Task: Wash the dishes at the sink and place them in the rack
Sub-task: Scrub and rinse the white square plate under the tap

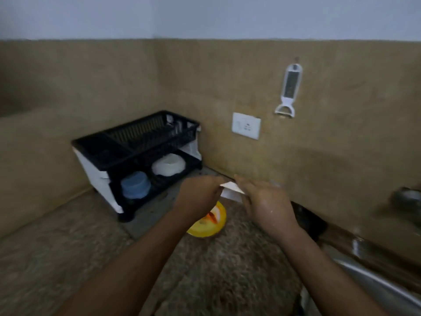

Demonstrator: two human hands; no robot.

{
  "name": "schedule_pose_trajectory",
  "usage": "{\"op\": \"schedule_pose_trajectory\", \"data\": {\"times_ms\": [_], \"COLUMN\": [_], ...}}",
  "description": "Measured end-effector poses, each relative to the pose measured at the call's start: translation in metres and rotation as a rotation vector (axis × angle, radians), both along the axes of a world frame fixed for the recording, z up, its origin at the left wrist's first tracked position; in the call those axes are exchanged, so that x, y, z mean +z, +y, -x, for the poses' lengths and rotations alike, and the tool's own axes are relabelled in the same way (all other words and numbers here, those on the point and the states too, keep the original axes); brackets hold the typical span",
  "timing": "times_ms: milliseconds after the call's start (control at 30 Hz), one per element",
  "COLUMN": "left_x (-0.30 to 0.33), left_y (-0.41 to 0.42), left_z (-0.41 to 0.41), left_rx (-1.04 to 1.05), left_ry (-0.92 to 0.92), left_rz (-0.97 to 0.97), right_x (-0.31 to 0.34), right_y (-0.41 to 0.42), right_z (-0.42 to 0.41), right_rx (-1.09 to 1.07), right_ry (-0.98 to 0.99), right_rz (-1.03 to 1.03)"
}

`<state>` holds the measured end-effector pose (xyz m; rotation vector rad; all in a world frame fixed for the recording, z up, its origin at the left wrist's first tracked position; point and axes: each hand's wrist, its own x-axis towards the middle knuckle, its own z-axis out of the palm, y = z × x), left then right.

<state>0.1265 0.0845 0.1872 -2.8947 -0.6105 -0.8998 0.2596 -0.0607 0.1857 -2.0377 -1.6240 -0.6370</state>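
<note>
Head view looks down on both hands meeting over the speckled stone table (79,258). The left hand (197,197) and the right hand (265,201) each pinch an end of a small white flat thing (231,190) held between them; it is too blurred to say whether it is a lid, a card or a thin dish. Just below them a round yellow plate (208,226), glossy plastic with orange and white scraps on it, sits on the table.

I'd judge this a carrying step, a washed piece heading for the rack (136,142), which stands in the corner to the left. That rack is black slatted plastic with white side panels, two tiers; its lower tier holds a blue ribbed cup (136,184) and a white bowl (168,164) turned over. The steel sink (373,283) edge shows at lower right.

Next the piece needs swinging left and slotting upright between the top slats, and the yellow plate still looks unwashed.
</note>
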Motion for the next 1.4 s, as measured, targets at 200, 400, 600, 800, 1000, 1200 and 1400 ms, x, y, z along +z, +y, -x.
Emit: {"op": "schedule_pose_trajectory", "data": {"times_ms": [200,400,600,800,1000,1200,1400], "left_x": [0.019,0.005,-0.003,-0.017,-0.024,-0.028,-0.03], "left_y": [0.129,0.264,0.334,0.35,0.352,0.353,0.354], "left_z": [0.07,0.111,0.096,0.089,0.087,0.088,0.087], "left_rx": [0.081,0.447,0.545,0.52,0.524,0.513,0.517], "left_ry": [-0.03,0.211,0.424,0.438,0.438,0.436,0.429], "left_rz": [0.035,0.278,0.518,0.62,0.605,0.598,0.589], "right_x": [0.044,0.043,0.03,0.031,0.018,-0.015,-0.015], "right_y": [0.143,0.274,0.376,0.473,0.561,0.587,0.591], "right_z": [0.047,0.03,-0.003,-0.032,-0.061,-0.079,-0.087], "right_rx": [0.077,0.167,0.269,0.374,0.326,0.345,0.237], "right_ry": [-0.31,-0.145,0.004,0.003,-0.075,-0.09,-0.145], "right_rz": [-0.019,-0.283,-0.263,-0.202,-0.009,0.145,0.484]}}
